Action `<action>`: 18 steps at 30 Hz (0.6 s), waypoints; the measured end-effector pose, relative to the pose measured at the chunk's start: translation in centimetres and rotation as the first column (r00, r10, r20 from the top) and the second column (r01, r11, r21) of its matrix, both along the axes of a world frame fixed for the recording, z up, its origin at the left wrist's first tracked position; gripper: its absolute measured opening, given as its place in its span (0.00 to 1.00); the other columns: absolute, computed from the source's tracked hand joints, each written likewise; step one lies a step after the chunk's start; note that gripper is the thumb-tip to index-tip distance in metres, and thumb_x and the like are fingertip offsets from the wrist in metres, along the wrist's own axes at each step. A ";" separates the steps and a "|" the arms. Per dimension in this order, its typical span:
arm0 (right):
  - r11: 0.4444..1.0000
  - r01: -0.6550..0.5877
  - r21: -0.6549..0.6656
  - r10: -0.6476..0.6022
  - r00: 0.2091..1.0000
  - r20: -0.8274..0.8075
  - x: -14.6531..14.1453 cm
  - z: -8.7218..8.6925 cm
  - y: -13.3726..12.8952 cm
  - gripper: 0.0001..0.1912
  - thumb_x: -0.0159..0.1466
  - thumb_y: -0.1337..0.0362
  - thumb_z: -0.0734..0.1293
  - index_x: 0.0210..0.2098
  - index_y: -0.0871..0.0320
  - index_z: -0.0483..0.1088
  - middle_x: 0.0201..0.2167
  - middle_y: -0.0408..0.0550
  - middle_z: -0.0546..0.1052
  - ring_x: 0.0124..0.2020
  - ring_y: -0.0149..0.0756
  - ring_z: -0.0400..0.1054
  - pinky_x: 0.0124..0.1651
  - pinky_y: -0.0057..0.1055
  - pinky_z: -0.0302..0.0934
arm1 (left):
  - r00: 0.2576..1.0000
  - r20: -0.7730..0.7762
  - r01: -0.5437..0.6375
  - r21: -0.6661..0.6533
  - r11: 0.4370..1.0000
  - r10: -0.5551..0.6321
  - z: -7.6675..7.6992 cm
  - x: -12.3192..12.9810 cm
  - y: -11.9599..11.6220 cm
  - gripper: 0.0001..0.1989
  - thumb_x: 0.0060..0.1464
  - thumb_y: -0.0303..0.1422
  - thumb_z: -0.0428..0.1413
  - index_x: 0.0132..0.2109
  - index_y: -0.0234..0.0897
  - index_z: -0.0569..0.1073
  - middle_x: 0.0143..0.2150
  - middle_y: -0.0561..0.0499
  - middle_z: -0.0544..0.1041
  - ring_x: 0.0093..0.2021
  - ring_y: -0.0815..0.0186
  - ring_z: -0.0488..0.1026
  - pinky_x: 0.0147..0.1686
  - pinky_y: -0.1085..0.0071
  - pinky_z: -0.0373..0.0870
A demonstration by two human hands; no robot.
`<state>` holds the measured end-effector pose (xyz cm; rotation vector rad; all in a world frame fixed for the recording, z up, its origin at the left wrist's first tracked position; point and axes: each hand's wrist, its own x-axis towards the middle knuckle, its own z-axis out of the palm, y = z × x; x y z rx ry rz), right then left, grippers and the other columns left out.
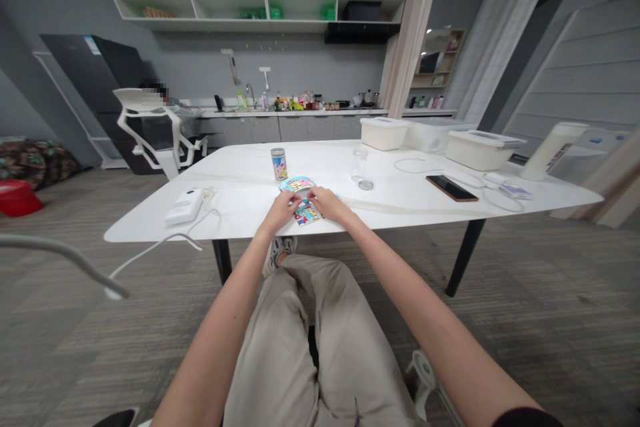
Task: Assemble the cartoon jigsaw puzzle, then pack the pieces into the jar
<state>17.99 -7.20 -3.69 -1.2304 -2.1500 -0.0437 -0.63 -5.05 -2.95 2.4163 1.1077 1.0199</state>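
Colourful printed sheets [307,213] lie at the front edge of the white table, under and between my hands. My left hand [283,207] has its fingers closed at the left side of a small pale piece near the sheets. From the right, my right hand [327,202] closes its fingers at the same spot. What exactly the fingertips pinch is too small to make out. Just behind the sheets stands a patterned can [279,165] with a grey lid. Farther right are a clear jar [359,164] and a round lid [366,185] lying flat.
A white power strip [185,207] with cables lies at the left. To the right are a phone [452,188], lidded bins [384,133], more cables and a white bottle [554,151]. A person sits beyond the table by a white chair [150,121].
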 end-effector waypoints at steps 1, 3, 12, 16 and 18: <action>1.000 -0.001 0.004 0.001 1.000 0.007 0.0 0.0 0.0 0.07 0.66 0.72 0.60 0.40 0.60 0.69 0.38 0.50 0.75 0.41 0.36 0.67 0.46 0.32 0.58 | 1.000 -0.005 0.002 -0.006 1.000 -0.002 0.0 0.0 0.0 0.05 0.55 0.30 0.52 0.35 0.36 0.73 0.37 0.48 0.76 0.39 0.63 0.71 0.44 0.66 0.68; 1.000 -0.013 0.008 0.013 1.000 0.011 0.0 0.1 -0.1 0.09 0.66 0.73 0.59 0.41 0.60 0.69 0.38 0.50 0.75 0.41 0.37 0.67 0.46 0.32 0.58 | 1.000 -0.024 0.016 -0.011 1.000 -0.017 0.1 0.1 -0.1 0.06 0.54 0.29 0.52 0.37 0.36 0.74 0.38 0.48 0.77 0.40 0.62 0.72 0.45 0.66 0.68; 0.998 -0.060 0.012 0.060 0.998 -0.007 0.1 0.2 -0.1 0.11 0.61 0.77 0.61 0.40 0.61 0.70 0.41 0.53 0.75 0.45 0.40 0.67 0.51 0.36 0.59 | 1.000 -0.002 -0.011 0.005 1.000 0.011 0.1 0.1 -0.2 0.06 0.54 0.30 0.52 0.36 0.36 0.73 0.38 0.48 0.78 0.39 0.62 0.72 0.45 0.66 0.68; 0.999 0.030 0.013 -0.030 1.000 -0.003 0.2 -0.1 -0.1 0.11 0.61 0.77 0.60 0.40 0.61 0.70 0.40 0.52 0.75 0.45 0.39 0.66 0.51 0.35 0.59 | 0.989 0.078 -0.128 -0.012 0.992 0.129 -0.1 -0.3 0.2 0.05 0.53 0.29 0.52 0.37 0.36 0.72 0.37 0.47 0.78 0.38 0.63 0.73 0.43 0.67 0.69; 0.999 0.052 0.005 -0.052 0.999 -0.006 0.2 -0.2 0.0 0.11 0.62 0.76 0.61 0.42 0.60 0.69 0.40 0.52 0.75 0.44 0.39 0.67 0.50 0.34 0.59 | 0.977 0.108 -0.182 -0.038 0.983 0.185 -0.3 -0.6 0.4 0.07 0.52 0.30 0.53 0.40 0.37 0.73 0.34 0.49 0.78 0.36 0.63 0.73 0.41 0.67 0.69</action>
